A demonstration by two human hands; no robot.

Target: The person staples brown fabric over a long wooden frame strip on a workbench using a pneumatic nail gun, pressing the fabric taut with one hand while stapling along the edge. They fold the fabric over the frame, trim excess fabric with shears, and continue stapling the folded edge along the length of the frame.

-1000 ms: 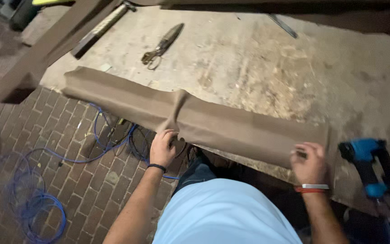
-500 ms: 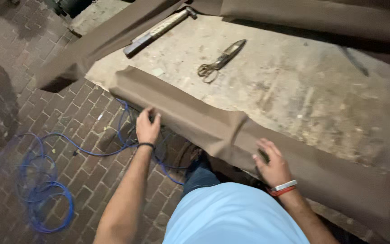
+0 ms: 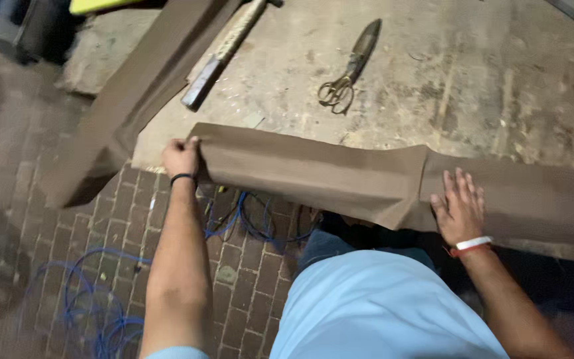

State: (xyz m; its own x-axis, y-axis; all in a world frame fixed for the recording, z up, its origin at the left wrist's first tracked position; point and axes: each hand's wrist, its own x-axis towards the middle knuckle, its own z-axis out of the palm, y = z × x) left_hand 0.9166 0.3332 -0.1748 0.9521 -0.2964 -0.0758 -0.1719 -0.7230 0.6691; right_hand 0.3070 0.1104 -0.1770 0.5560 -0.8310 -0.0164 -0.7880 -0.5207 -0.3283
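A long brown fabric-covered strip [image 3: 313, 173] lies along the near edge of a worn wooden worktable [image 3: 473, 86]. My left hand [image 3: 182, 157] grips the strip's left end, fingers curled over its corner. My right hand [image 3: 460, 206] lies flat with fingers spread on the strip, just right of a raised fold in the fabric. A black band is on my left wrist, a white and red one on my right.
Old metal scissors [image 3: 348, 70] lie on the table behind the strip. A long metal tool [image 3: 224, 50] rests at the table's far left. Another brown strip [image 3: 134, 106] slants off the left edge. Blue hose [image 3: 101, 292] coils on the brick floor.
My left hand slid left along the strip to its end and took hold of the corner. My right hand moved up and flattened on the fabric beside the fold.
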